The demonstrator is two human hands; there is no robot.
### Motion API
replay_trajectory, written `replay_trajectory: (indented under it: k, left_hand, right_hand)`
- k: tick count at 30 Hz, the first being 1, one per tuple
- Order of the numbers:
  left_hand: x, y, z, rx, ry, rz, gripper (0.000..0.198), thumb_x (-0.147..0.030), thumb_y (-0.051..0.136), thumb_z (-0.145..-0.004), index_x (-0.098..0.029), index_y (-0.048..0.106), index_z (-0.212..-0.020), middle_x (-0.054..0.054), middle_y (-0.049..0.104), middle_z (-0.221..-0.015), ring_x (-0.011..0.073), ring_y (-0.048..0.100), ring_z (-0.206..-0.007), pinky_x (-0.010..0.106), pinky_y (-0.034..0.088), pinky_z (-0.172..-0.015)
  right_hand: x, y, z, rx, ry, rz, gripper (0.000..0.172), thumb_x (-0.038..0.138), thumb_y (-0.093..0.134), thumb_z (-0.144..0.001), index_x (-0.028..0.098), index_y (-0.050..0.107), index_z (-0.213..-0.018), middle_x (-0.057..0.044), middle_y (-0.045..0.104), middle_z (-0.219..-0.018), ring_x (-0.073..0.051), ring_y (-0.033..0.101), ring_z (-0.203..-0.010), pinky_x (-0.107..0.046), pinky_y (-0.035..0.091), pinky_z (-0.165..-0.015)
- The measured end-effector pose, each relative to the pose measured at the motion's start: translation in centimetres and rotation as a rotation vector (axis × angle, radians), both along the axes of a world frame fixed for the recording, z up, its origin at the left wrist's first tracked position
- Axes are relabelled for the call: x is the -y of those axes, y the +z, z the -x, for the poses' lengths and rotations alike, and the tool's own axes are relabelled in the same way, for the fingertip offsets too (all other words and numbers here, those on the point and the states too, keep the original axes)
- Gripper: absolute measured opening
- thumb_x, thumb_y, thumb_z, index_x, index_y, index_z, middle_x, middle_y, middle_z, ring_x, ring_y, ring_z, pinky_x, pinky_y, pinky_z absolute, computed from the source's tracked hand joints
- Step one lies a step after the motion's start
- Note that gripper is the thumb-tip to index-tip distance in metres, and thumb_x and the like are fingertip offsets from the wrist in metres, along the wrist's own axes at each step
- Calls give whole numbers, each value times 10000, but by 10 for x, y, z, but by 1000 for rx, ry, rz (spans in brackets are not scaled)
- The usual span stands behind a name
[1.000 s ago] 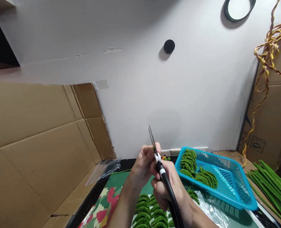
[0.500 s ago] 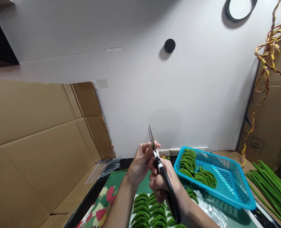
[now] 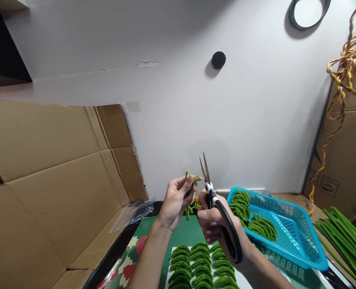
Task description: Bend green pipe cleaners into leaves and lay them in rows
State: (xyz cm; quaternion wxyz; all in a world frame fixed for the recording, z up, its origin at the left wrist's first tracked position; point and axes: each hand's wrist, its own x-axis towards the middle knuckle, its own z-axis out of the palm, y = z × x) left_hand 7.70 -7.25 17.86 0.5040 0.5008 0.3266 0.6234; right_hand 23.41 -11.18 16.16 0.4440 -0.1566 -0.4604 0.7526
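My left hand point(image 3: 171, 202) pinches a short piece of green pipe cleaner point(image 3: 197, 179), its bent ends sticking out above and below the fingers. Beside it, my right hand point(image 3: 214, 222) grips black-and-white scissors point(image 3: 208, 187), blades pointing up and slightly parted. The blade tips stand just right of the pipe cleaner, apart from it. Below both hands, curved green pipe cleaner pieces point(image 3: 201, 265) lie in rows on a white sheet point(image 3: 244, 280). Small green and orange bits, partly hidden, show behind the hands.
A blue plastic basket point(image 3: 298, 228) on the right holds bundles of curved green pieces point(image 3: 260, 226). Long green pipe cleaners point(image 3: 344, 237) lie farther right. A green mat point(image 3: 153, 229) covers the work surface. Cardboard point(image 3: 60, 192) stands at left; a twisted yellow cord point(image 3: 325, 148) hangs at right.
The scissors have moved right, away from my left hand, and their blades have parted more. The green piece in my left fingers now shows more clearly.
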Motion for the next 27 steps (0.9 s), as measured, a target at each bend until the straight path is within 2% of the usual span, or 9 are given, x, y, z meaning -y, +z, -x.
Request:
replay_trajectory:
  k: [8,12,14,16,20,23,25,27]
  left_hand:
    - [9,11,-3,48,-12,-39,359,-416,812,-911,-94,794,-1068,-14,518,-814,-17,315,-521,124,261,-462]
    - [14,19,-3,74,8,-49,320,-372,828,-903,-95,776,-1054,-22,505,-826,-12,304,-531,124,288,-471]
    - [16,22,-2,76,52,-69,306,-362,839,-893,-94,764,-1020,-31,496,-800,-12,293,-520,124,281,-465]
    - [17,25,-1,74,98,-91,302,-358,844,-888,-93,753,-1001,-37,492,-786,-15,282,-507,125,266,-455]
    - [19,28,2,69,117,-101,311,-358,846,-884,-93,740,-1006,-36,509,-791,-21,276,-487,128,261,-450]
    - [19,28,3,68,120,-95,320,-361,851,-878,-96,734,-1014,-35,520,-786,-21,287,-481,131,271,-453]
    - [19,28,3,68,127,-89,336,-372,857,-871,-94,731,-1013,-36,522,-779,-20,290,-476,132,263,-446]
    - [19,29,4,70,129,-86,359,-387,868,-857,-90,730,-1003,-38,519,-766,-20,291,-472,132,249,-436]
  right_hand:
    - [-14,-4,-7,60,-133,-179,456,507,798,-821,249,425,-868,120,318,-587,-71,232,-495,-201,212,-444]
    - [-19,4,-20,328,-360,-470,365,421,784,-882,235,470,-864,75,424,-709,-106,366,-625,-235,337,-568]
    - [-21,9,-29,509,-492,-610,337,396,750,-919,234,463,-846,63,462,-733,-123,383,-666,-256,338,-608]
    - [-24,13,-38,644,-550,-676,312,392,705,-952,238,457,-843,58,496,-728,-131,391,-656,-271,329,-612]
    - [-34,12,-51,827,-468,-739,243,400,640,-987,244,491,-876,25,600,-752,-157,474,-650,-287,341,-620]
    - [-42,3,-52,954,-442,-761,186,353,605,-994,248,495,-886,4,634,-752,-176,511,-642,-294,330,-614]
    - [-46,-6,-49,1045,-448,-775,114,285,604,-969,250,496,-968,0,641,-749,-189,527,-641,-297,315,-608]
    - [-47,-16,-44,1124,-457,-802,244,205,619,-917,232,482,-1117,-20,659,-783,-208,555,-671,-302,302,-611]
